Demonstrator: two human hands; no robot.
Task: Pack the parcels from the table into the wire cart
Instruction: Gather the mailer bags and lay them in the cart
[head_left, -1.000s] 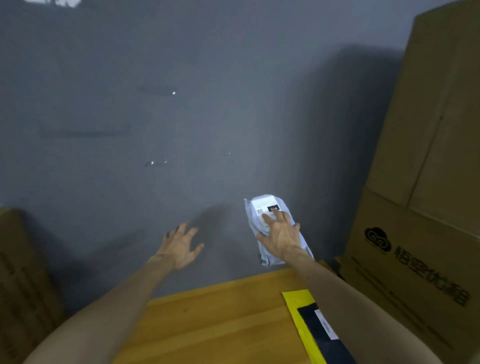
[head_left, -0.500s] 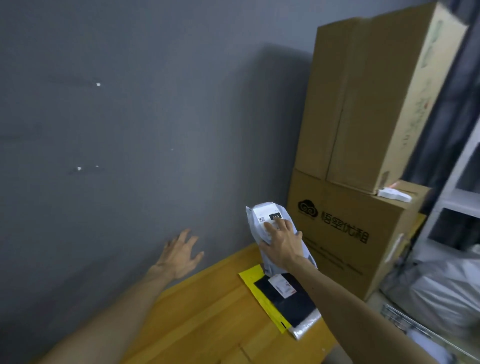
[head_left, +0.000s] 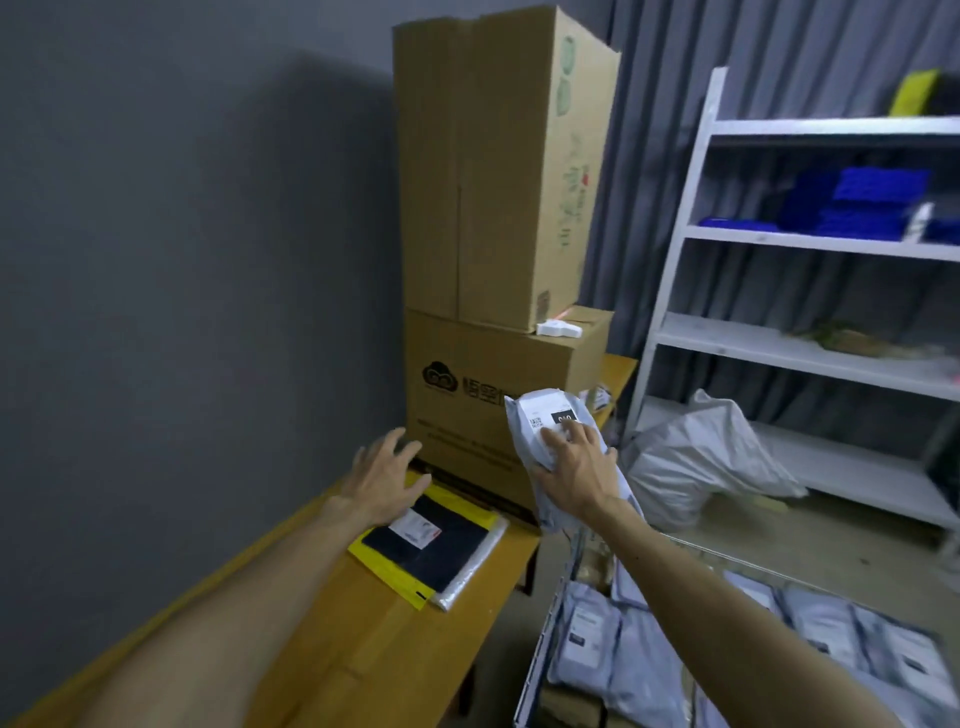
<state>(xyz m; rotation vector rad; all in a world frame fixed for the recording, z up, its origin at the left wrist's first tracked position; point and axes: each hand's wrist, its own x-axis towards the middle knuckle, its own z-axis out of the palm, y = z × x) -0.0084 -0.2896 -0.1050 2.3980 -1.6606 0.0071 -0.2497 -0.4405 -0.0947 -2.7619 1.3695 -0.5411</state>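
Currently gripping one grey parcel (head_left: 530, 415) in the right hand (head_left: 569, 475), fingers (head_left: 563, 434) curled over its labelled face and clamped on it. Held clear of the worktop (head_left: 363, 639), tilted, in front of the lower box (head_left: 457, 415), between worktop and cart (head_left: 540, 649). Holding the left hand (head_left: 382, 480) flat, fingers (head_left: 387, 441) apart and gripping nothing, over the far end of the flat parcel (head_left: 441, 545); impossible to tell whether touching it.

Hidden or unclear:
- Lower end of the parcel, behind the wrist.
- Label print, too blurred to read.
- Most of the cart, cut off by the bottom and right edges and crossed by the right forearm; only a wire rim and corner post showing.
- The shelf (head_left: 779, 343), cut off at the right edge.
- A small item (head_left: 598, 399) behind the lower box, mostly covered.

Count:
- One parcel in hand.
- One flat parcel, yellow-edged with a black middle and white label, lying on the worktop.
- Two boxes stacked at the worktop's far end, the upper box (head_left: 493, 171) tall.
- One white object (head_left: 558, 328) on the lower box's top.
- One grey sack (head_left: 696, 467) at the foot of the shelf.
- Four shelf boards in view.
- Several grey packed parcels (head_left: 592, 639) inside the cart, overlapping; exact number not determinable.
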